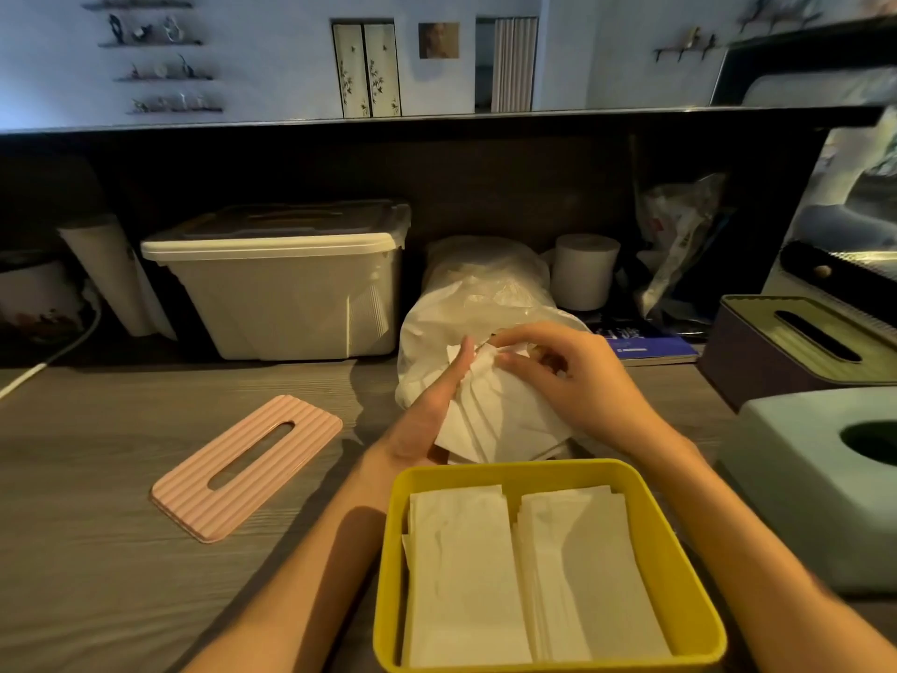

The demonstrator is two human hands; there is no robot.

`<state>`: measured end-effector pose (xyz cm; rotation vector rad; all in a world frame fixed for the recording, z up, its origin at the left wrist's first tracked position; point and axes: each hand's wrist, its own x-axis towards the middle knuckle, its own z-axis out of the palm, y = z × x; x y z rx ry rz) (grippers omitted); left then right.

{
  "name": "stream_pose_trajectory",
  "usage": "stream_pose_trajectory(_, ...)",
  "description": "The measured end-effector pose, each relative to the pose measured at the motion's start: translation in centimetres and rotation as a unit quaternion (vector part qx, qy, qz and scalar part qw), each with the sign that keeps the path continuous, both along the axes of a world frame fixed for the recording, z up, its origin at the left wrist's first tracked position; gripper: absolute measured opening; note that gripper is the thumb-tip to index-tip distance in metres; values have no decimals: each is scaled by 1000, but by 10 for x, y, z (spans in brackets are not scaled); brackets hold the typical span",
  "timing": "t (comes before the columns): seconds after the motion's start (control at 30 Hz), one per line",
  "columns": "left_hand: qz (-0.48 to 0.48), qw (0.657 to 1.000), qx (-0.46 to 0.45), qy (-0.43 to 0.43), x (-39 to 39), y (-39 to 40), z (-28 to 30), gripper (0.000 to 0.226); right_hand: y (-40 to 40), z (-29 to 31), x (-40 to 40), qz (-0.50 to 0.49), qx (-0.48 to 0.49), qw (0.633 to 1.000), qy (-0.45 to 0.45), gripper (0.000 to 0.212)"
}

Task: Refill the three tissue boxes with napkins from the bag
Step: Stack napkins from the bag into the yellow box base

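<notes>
A: Entry, head view. Where are the hands sitting?

B: Both at the clear plastic bag (478,303), which is lying at 12 o'clock from the yellow box (689,565). The left hand (427,410) is lying flat along a bundle of white napkins (490,415), fingers straight, pressing its side. The right hand (577,376) is curling over the bundle's top, thumb and fingers pinching the napkin edges.

A: Yellow box state?

B: Lid off, sitting near the table's front edge. Two stacks of napkins (529,570) are lying side by side inside it.

A: The lid?

B: A pink ribbed lid (247,466) is lying flat on the wooden table (97,478), at 9 to 10 o'clock from the yellow box, well apart from it.

A: Other boxes?

B: A pale green box (801,478) is standing at 3 o'clock, oval opening on top. A dark box with a gold slotted lid (796,347) is sitting at 2 o'clock, behind the green one.
</notes>
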<state>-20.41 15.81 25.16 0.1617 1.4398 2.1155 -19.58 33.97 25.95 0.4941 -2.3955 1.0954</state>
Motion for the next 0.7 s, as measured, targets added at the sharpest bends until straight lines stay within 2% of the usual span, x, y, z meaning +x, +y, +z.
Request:
stream_pose_trajectory(0.13,19,1000,-8,1,2,1,1,44,5,-1,0,-19,-23,999,-39,31)
stream_pose_trajectory(0.2,21,1000,-9,0,1,0,0,48,7,0,2,-26,-8,997,-74,42)
stream_pose_trajectory(0.33,11,1000,-20,21,-4,-2,-2,41,9,-1,1,-86,23,990,-111,51)
stream_pose_trajectory(0.43,42,999,-16,22,-10,-1,-9,67,11,-2,1,-101,27,986,-132,60)
stream_pose_trajectory(0.47,52,998,-7,22,-11,0,-9,68,12,-2,2,-107,23,984,-139,62)
stream_pose_trajectory(0.53,67,998,4,18,-14,0,-10,54,12,-2,2,-119,17,980,-158,66)
stream_pose_trajectory(0.6,75,997,35,-5,-16,0,-10,42,14,0,2,-124,27,977,-172,62)
stream_pose_trajectory(0.7,95,993,69,-31,-18,-1,-12,34,21,7,7,-92,10,976,-198,36)
